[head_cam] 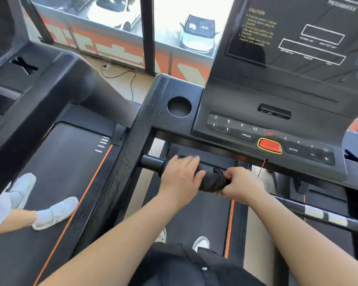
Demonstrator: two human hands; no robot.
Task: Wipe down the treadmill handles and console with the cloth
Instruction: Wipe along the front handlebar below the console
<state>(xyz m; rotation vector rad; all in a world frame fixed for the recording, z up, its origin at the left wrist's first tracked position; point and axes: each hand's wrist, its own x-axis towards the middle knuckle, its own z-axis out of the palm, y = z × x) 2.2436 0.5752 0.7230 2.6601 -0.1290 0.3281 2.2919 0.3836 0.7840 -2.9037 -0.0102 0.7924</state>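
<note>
A: Where's the cloth [211, 180]?

B: Wrapped over the front handle [151, 163], just below the console [277, 120]. It's dark, like the bar itself.

A: Why both hands on it?

B: I'd say to pull it snug round the bar. The left hand [180, 174] lies over the wrapped part, fingers together and curled over the top. The right hand [242, 184], just beside it, has its fingers clamped on the bunched loose end.

A: So the console isn't being wiped?

B: Nothing touches it. The red stop button [270, 145] sits clear above the hands.

A: What can't you make out?

B: The bar's underside, so I can't tell how far round the cloth goes. The left fingertips are blurred. The console is cut off at the top and right.
</note>
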